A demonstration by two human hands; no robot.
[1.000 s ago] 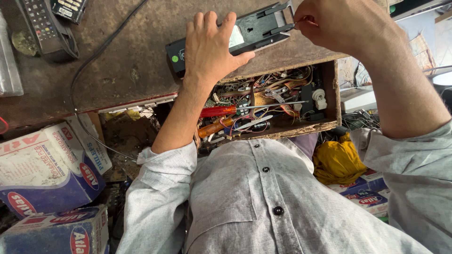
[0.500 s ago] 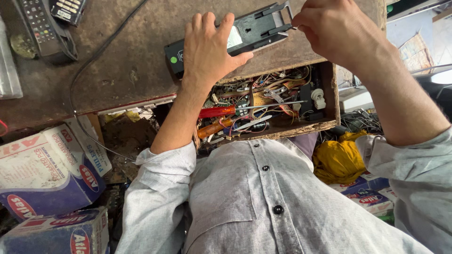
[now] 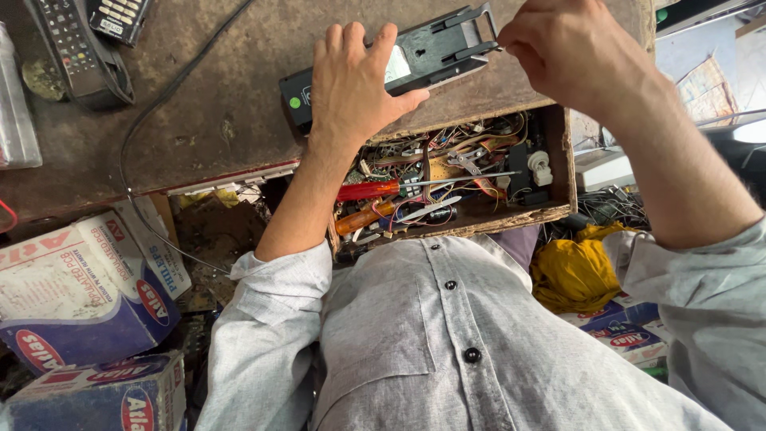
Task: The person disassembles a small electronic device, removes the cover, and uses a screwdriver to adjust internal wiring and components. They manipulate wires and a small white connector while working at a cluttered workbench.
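Observation:
A long black plastic device (image 3: 431,49) with a green button at its left end lies on the worn brown workbench (image 3: 207,104). My left hand (image 3: 355,84) presses flat on its left half and holds it down. My right hand (image 3: 570,52) is pinched at the device's right end, fingers closed on a thin tool that is mostly hidden. Below the bench edge an open wooden drawer (image 3: 558,172) is full of wires and parts, with a red-handled screwdriver (image 3: 375,190) and an orange-handled one (image 3: 363,219) lying in it.
Two remote controls (image 3: 76,40) lie at the bench's far left, and a black cable (image 3: 159,112) crosses the top. Cardboard boxes (image 3: 72,295) stand at the lower left. A yellow cloth (image 3: 574,275) and more boxes sit at the right of my lap.
My right hand has shifted slightly left and lower at the device's right end. My left hand stays pressed on the device.

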